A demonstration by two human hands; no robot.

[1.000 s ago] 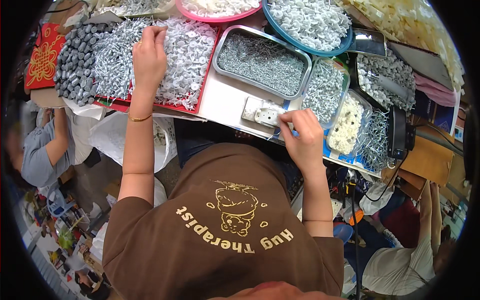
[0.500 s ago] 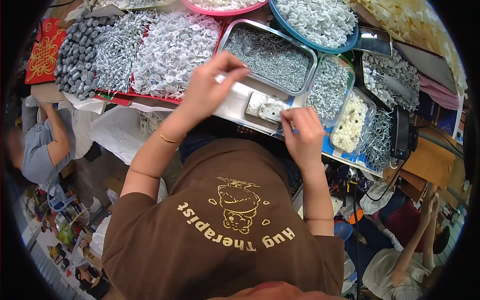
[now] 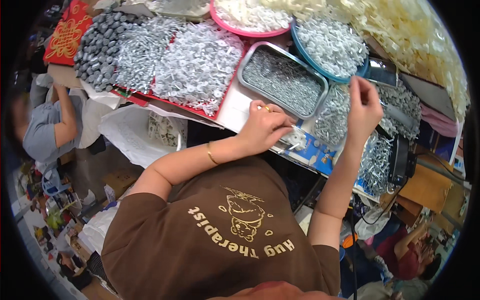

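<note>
My left hand (image 3: 265, 127) is closed, thumb and forefinger pressed together at the near edge of the table. What they pinch, if anything, is too small to make out. Just beside those fingertips lies a small white block (image 3: 297, 140), partly hidden by the hand. Farther right, my right hand (image 3: 365, 107) is raised over the clear containers, its fingers drawn together; their contents cannot be made out. Next to it are a clear tray of small screws (image 3: 331, 117) and a blue basin of white plastic parts (image 3: 332, 50). A metal tray of small screws (image 3: 282, 82) lies beyond my left hand.
A red tray (image 3: 214, 113) bears heaps of white plastic pieces and metal screws, with grey cylinders (image 3: 100, 52) at its left. A pink basin (image 3: 255, 33) of white parts stands at the back. A phone (image 3: 382, 73) rests beside the blue basin. Other people sit at both sides.
My left hand has come nearer and to the right, down to the white block. My right hand has left the block and moved right and away, over the containers. The whole view has shifted.
</note>
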